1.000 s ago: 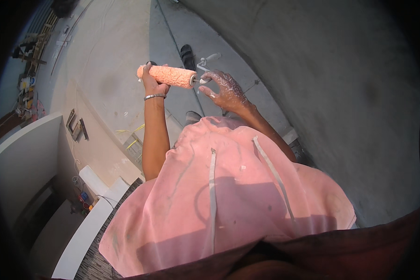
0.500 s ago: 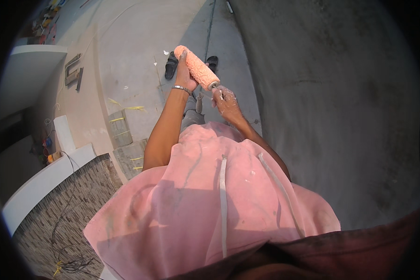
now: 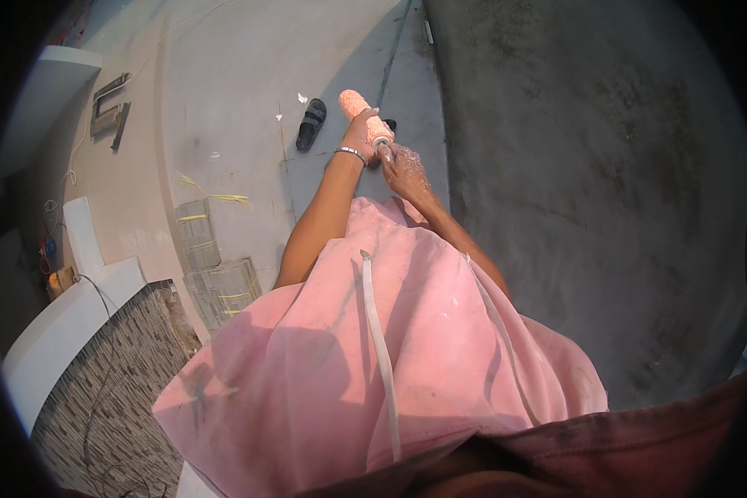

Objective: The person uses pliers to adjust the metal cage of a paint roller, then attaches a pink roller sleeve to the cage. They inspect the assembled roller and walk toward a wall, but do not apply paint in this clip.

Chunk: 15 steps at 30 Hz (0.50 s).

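A fluffy peach-orange paint roller cover (image 3: 354, 104) points up and away from me, above the grey ground. My left hand (image 3: 360, 137), with a bracelet at the wrist, is wrapped round the cover's near half. At its near end, by the round end cap (image 3: 381, 142), my right hand (image 3: 406, 171) is closed; the fingers pinch at the cap's centre, and exactly what they grip there is hidden. White specks cover the back of that hand. My pink top (image 3: 440, 324) with two pale drawstrings hangs below both forearms.
A black sandal (image 3: 311, 124) lies on the floor left of the roller. Stacked tiles with yellow straps (image 3: 216, 286) sit at the left, beyond them a metal frame (image 3: 110, 112). A dark grey wall surface (image 3: 581, 191) fills the right. A cable (image 3: 108, 324) crosses the lower left.
The roller cover has turned more end-on and shifted slightly right. My left hand has slid down it toward the near end, closer to my right hand. The view has shifted a little.
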Tool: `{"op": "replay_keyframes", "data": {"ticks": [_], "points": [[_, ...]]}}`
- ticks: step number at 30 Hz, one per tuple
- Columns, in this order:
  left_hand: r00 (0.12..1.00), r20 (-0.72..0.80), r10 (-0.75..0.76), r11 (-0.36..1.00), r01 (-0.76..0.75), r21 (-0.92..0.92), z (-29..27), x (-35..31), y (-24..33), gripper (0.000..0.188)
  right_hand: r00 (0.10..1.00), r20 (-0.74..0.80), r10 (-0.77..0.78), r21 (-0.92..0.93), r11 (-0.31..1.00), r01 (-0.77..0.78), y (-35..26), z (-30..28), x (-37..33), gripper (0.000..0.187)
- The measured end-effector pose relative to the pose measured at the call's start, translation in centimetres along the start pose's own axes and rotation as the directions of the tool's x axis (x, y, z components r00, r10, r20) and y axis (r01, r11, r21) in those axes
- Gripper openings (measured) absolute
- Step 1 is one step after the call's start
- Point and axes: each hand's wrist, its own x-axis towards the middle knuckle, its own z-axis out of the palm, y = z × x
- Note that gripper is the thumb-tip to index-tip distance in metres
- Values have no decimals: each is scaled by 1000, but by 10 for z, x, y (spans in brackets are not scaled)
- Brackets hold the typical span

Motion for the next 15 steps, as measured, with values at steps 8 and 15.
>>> {"op": "replay_keyframes", "data": {"ticks": [8, 15], "points": [[958, -104, 267, 953, -278, -119, -46, 31, 104, 32, 979, 160, 128, -117, 987, -110, -94, -53, -16, 35], [884, -158, 440, 867, -464, -183, -111, -19, 249, 42, 967, 120, 226, 213, 945, -247, -99, -164, -47, 36]]}}
